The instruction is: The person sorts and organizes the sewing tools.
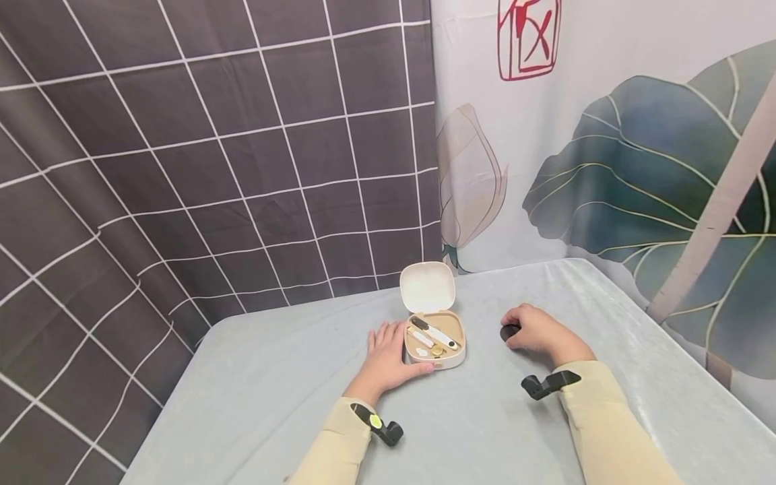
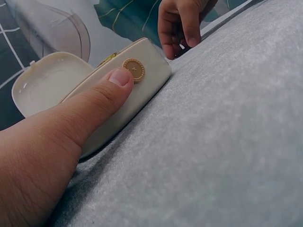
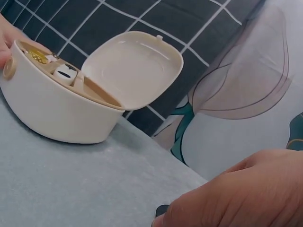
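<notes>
A small cream case (image 1: pixel 450 360) stands with its lid (image 1: pixel 427 287) raised on the hinge. Its tan insert holds a white tool with a dark end (image 1: pixel 433 333), a smaller white-and-pink piece (image 1: pixel 421 337) and a round gold-coloured item (image 1: pixel 437 350). My left hand (image 1: pixel 386 358) rests against the case's left side, fingers extended, thumb along the front. In the left wrist view the thumb touches the tan round button (image 2: pixel 134 70). To the right, apart from the case, my right hand (image 1: pixel 538 330) pinches a small black object (image 1: pixel 510 331) low at the table; fingers hide part of it.
A pale grey cloth covers the table (image 1: pixel 291 377). Behind it hangs a dark curtain with a white grid (image 1: pixel 242 168), and a white curtain with a printed leaf (image 1: pixel 642 155) hangs at the right. A black wrist mount (image 1: pixel 548 384) sits on each sleeve.
</notes>
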The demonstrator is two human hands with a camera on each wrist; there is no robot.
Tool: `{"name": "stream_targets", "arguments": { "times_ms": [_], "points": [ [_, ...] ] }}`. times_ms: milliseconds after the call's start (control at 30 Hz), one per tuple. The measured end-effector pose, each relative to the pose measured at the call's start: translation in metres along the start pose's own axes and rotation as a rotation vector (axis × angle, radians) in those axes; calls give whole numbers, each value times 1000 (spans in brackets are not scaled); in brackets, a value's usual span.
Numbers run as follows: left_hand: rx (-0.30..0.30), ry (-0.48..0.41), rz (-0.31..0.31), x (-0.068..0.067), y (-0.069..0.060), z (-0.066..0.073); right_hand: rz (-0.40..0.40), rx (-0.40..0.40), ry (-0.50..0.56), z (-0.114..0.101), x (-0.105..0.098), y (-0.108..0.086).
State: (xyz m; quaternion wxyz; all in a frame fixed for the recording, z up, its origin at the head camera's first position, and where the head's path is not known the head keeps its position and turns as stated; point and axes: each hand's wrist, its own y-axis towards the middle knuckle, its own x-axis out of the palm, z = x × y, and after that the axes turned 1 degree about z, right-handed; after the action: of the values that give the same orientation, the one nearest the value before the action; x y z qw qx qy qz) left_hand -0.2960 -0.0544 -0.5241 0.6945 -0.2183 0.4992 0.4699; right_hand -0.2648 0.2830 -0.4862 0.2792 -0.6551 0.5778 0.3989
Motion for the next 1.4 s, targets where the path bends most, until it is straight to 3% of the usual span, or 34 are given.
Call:
{"name": "stream_targets", "arguments": {
  "times_ms": [200, 433, 700, 967, 1400],
  "points": [
    [1, -13, -6, -2, -2, 1, 40, -48, 3, -5, -6, 7],
    [-2, 3, 4, -1, -2, -3, 126, -125, 19, -29, -13, 25],
    [-1, -1, 14, 0, -3, -4, 108, -113, 121, -51, 6, 38],
    [-7, 1, 2, -3, -2, -2, 106, -109, 158, -74, 21, 45],
    [1, 29, 2, 3, 2, -3, 146, -177, 92, -89, 42, 46]
  ]
}}
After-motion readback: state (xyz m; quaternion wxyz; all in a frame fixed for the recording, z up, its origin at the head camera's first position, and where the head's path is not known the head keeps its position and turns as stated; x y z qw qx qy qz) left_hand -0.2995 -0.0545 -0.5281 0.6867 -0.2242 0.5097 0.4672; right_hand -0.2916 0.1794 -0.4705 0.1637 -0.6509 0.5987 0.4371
